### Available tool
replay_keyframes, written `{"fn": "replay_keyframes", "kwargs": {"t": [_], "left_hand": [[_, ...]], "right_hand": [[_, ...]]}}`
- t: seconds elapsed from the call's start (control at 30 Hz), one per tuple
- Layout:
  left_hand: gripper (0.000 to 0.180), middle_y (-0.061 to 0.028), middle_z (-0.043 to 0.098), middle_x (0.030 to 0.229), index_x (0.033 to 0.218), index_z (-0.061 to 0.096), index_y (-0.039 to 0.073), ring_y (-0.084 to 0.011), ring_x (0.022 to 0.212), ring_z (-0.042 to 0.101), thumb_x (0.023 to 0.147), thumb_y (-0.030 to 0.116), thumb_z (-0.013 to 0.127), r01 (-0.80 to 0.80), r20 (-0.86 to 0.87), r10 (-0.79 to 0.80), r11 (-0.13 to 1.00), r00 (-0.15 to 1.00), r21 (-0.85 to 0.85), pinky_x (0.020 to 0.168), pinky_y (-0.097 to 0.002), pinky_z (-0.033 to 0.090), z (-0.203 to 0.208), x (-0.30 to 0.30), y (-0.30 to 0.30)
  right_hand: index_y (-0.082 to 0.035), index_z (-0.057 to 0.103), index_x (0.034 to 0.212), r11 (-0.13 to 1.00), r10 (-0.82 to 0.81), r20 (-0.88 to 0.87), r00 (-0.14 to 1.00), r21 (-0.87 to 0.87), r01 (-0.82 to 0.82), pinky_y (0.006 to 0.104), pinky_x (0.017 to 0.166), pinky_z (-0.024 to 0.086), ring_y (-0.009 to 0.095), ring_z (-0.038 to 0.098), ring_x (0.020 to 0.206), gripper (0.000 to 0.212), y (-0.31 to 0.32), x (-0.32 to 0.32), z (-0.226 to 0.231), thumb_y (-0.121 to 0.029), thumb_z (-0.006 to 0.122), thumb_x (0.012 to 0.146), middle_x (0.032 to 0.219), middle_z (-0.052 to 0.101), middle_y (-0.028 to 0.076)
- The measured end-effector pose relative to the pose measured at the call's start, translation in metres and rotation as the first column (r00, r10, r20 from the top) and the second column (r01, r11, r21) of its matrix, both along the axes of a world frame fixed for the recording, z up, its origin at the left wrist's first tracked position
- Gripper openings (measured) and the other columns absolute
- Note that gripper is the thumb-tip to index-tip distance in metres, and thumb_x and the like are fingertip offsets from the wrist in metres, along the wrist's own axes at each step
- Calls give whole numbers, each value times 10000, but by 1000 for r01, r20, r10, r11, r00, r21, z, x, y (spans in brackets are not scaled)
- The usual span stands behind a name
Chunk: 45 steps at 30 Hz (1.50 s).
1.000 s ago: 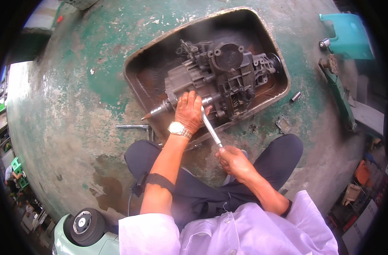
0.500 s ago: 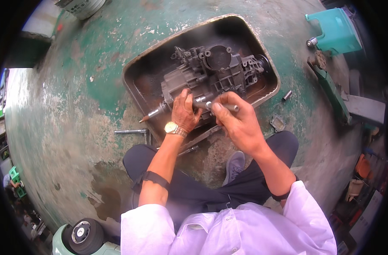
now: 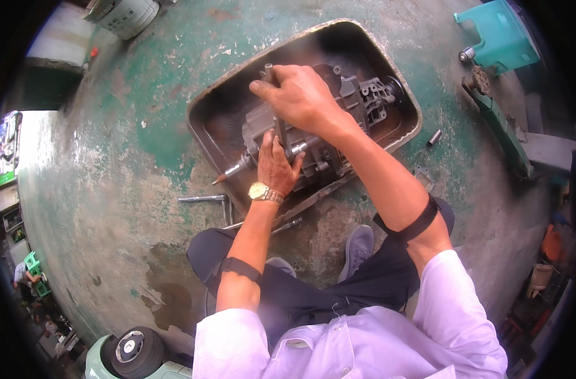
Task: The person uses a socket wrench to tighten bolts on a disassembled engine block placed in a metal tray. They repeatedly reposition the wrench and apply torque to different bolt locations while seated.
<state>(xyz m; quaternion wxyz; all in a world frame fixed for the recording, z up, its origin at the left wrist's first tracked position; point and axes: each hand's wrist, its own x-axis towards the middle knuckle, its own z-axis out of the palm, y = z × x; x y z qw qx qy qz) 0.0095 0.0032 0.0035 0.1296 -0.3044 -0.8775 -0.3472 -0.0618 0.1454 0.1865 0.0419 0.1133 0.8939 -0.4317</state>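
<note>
While your right hand [image 3: 300, 100] was clamped on the wrench handle [image 3: 280, 129], pointing toward twelve o'clock, your left hand [image 3: 276, 167], its grip unclear, needed to steady the lower end.

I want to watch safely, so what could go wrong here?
The right hand might slip off the wrench and bang the gearbox. The left hand, close to the wrench's lower end, could get pinched. The metal cylinder loose on the floor could roll underfoot.
</note>
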Motion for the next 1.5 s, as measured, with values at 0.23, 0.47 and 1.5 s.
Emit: {"fn": "replay_keyframes", "kwargs": {"t": [0.23,0.47,1.5], "left_hand": [[705,-280,400,1377,1305,354,13,-456,1189,480,785,249,768,106,-50,-109,993,993,-61,999,-512,408,-7,-4,-4],[577,-252,461,1301,1167,533,8,-435,1156,466,726,268,798,154,-23,-159,976,987,-153,986,-520,387,8,-4,-6],[497,-222,501,1264,1158,513,32,-418,1155,498,719,103,735,60,295,-61,998,954,14,975,-495,427,18,-4,-2]], "right_hand": [[30,674,900,993,-14,-295,955,-115,-21,304,469,418,142,560,480,127,14,95,5,-96,667,877,584,598,150],[52,619,1087,882,-261,164,951,-359,305,270,585,494,136,625,621,194,-8,257,-17,-5,594,903,755,669,135],[-56,587,1076,447,8,441,897,-804,392,229,535,503,109,634,667,584,10,55,15,-615,458,967,870,621,45]]}}
